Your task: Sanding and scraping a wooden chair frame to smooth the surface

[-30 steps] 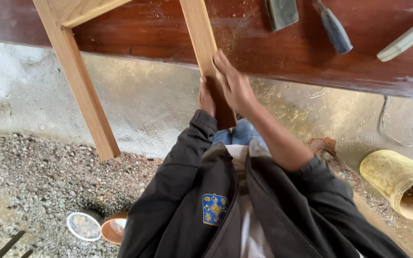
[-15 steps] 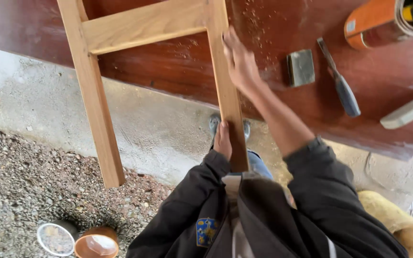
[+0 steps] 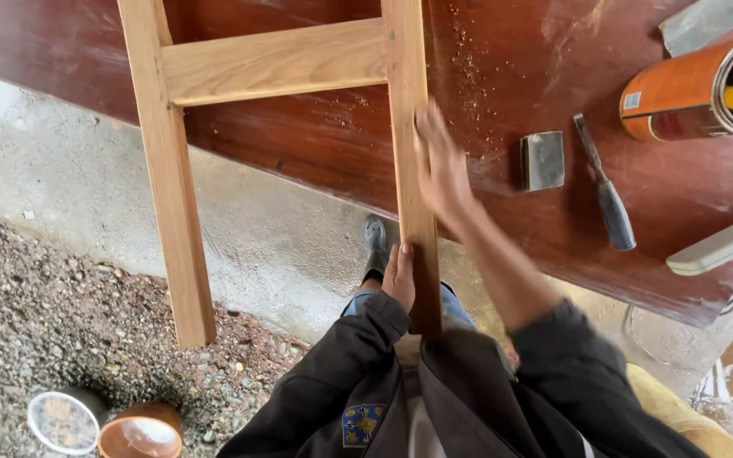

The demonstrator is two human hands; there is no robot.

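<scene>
A dark red bench (image 3: 316, 136), dusted with shavings, stands over concrete floor (image 3: 273, 220) and gravel. The wooden frame (image 3: 273, 64) overhangs its edge: left hand (image 3: 400, 277) grips the near leg's lower end, right hand (image 3: 441, 170) lies open, blurred, flat against the same leg higher up.

The wooden frame (image 3: 273, 64) is pale tan on a dark red-brown tabletop (image 3: 316, 136). Upper right, the tin (image 3: 680, 93) is orange. The jacket (image 3: 341, 399) is black.
</scene>
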